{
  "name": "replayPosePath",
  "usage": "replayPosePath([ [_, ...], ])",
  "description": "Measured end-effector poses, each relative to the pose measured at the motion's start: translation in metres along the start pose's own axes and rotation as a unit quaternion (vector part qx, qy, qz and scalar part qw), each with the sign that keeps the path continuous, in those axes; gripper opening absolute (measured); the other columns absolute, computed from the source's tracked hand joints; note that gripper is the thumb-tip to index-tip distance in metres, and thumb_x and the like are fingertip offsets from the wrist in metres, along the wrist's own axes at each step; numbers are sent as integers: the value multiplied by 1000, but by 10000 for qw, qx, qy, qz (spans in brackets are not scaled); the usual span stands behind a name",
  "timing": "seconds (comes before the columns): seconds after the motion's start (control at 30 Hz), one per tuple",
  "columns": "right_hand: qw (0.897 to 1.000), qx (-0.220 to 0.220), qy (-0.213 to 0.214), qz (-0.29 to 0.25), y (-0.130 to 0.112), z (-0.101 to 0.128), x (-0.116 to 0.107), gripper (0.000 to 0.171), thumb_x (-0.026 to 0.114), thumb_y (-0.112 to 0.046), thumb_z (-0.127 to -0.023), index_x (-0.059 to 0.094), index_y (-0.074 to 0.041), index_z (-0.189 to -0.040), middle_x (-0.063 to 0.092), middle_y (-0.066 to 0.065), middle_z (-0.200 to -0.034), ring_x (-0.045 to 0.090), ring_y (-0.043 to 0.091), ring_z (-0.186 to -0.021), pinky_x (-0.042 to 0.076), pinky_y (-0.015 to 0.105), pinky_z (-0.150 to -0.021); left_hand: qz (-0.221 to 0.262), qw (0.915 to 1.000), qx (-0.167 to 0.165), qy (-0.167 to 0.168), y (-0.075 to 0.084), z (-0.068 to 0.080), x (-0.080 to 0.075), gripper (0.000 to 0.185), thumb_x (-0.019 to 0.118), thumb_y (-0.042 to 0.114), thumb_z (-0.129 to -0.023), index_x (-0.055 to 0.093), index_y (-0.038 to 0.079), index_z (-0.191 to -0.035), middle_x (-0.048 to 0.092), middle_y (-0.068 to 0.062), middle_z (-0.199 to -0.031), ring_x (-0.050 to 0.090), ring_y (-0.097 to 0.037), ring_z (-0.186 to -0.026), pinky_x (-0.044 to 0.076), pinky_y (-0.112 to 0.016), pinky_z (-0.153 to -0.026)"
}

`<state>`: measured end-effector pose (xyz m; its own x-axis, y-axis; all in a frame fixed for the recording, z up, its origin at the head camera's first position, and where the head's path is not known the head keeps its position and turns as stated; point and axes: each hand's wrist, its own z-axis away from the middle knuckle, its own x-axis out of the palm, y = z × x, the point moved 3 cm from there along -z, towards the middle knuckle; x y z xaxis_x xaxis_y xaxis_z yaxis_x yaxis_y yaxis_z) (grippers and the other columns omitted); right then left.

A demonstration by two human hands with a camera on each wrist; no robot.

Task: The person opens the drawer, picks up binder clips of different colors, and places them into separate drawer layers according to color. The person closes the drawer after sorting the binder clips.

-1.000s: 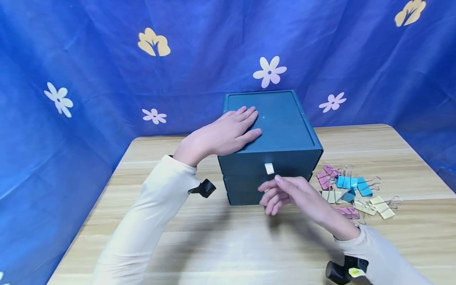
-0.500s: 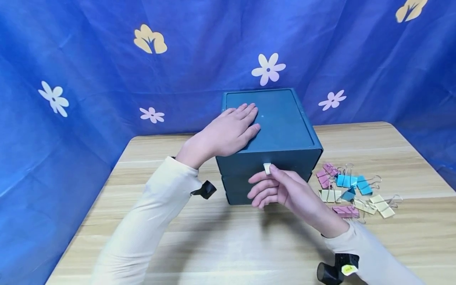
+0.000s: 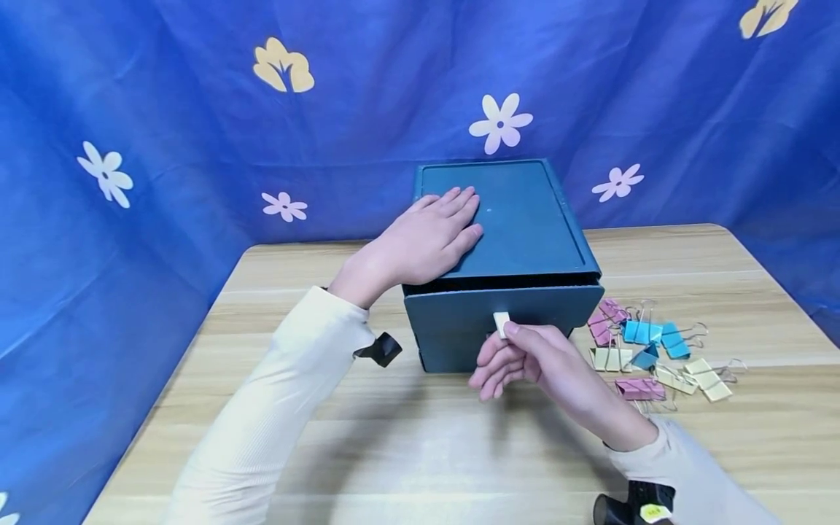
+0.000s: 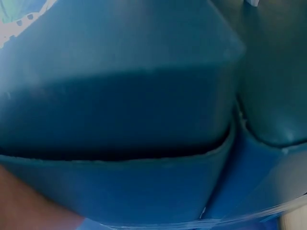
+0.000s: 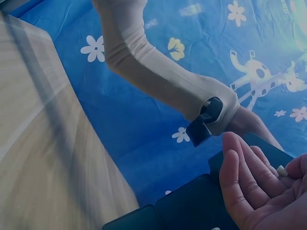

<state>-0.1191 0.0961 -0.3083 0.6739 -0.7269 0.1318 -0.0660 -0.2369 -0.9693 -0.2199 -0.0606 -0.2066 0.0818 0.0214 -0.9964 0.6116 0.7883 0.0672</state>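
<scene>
Right hand (image 3: 541,364), before box (image 3: 531,219): thumb and forefinger pinch white tab (image 3: 501,321), other fingers loosely bent. Tab long axis runs from drawer (image 3: 453,313) front outward to fingertips. Drawer front faces person, slightly out of box. Clips (image 3: 646,357) heaped right of box. Left hand (image 3: 429,240) flat on box top, fingers straight. Curtain (image 3: 367,124) behind box.

Smooth, satin plastic-looking drawer box (image 3: 525,226), wood-grain tabletop (image 3: 663,262), creased cloth backdrop (image 3: 380,95), metal-handled binder clips (image 3: 642,332).
</scene>
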Motion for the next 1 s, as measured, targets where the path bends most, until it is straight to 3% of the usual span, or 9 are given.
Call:
replayPosePath([
  [0.33,9997,-124,-159,-130,1,3,3,48,23,-17,-108,53,20,-104,72,15,-96,71,27,-80,57,37,-70,117,9996,-34,255,-3,-1,2,55,27,35,-106,22,6,-153,16,-7,-160,10,-20,-148,10,-37,-118],
  [1.0,9987,-11,-479,-174,-4,14,15,47,20,-14,-108,56,16,-109,68,26,-104,69,36,-92,56,43,-75,144,9994,47,314,-4,-2,0,54,27,33,-106,24,5,-152,18,-8,-159,12,-21,-147,12,-37,-117],
])
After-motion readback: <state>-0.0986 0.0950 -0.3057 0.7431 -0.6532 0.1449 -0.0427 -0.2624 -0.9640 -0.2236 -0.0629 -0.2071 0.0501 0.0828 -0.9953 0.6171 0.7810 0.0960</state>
